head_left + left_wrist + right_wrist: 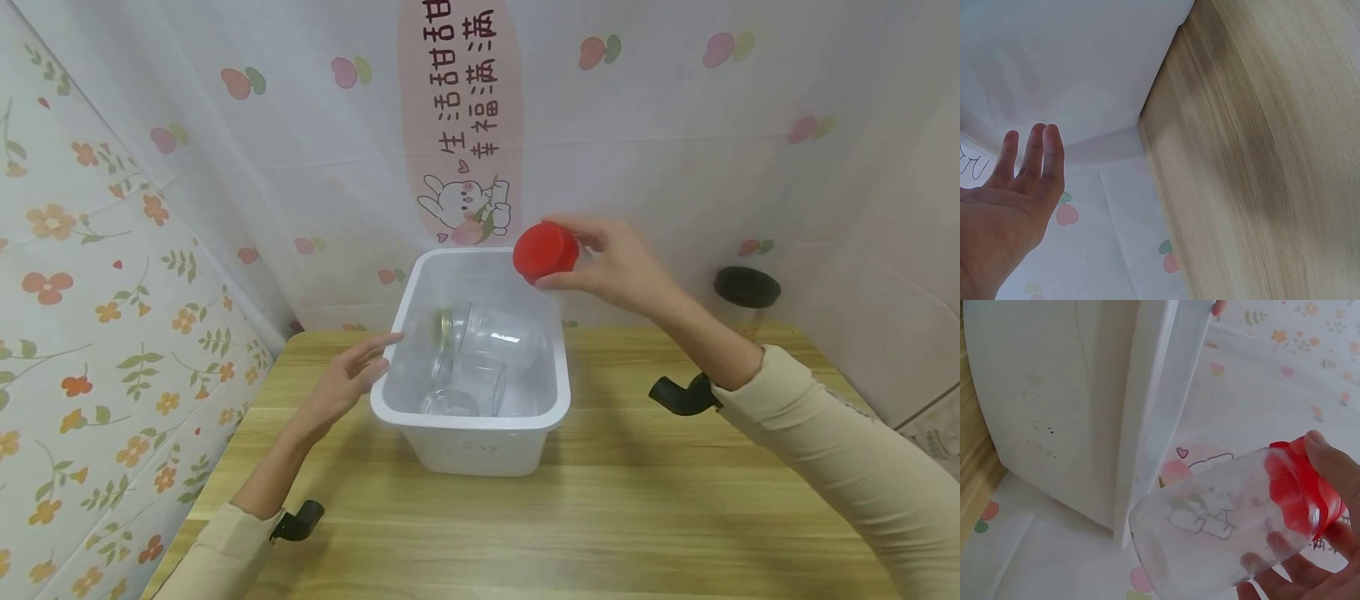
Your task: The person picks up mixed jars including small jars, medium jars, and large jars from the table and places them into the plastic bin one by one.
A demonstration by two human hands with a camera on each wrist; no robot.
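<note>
My right hand (pixel 618 262) grips a clear plastic jar (pixel 1210 528) by its red lid (pixel 543 252), over the right side of a white plastic bin (pixel 480 450). In the right wrist view the jar lies tilted, its clear base close to the bin's rim (pixel 1147 394) and the fingers bent round the lid end. My left hand (pixel 348 379) is at the bin's left rim, fingertips right at the edge. The left wrist view shows its fingers (pixel 1034 150) nearly straight beside the bin's wall. Inside the bin lie several clear jars (pixel 504 333), one with a gold-coloured lid (pixel 446 329).
A jar with a black lid (pixel 746 287) stands at the back right, partly behind my right forearm. The wooden table (pixel 600 508) ends at a white printed curtain (pixel 322 208). A floral cloth (pixel 97 333) hangs on the left.
</note>
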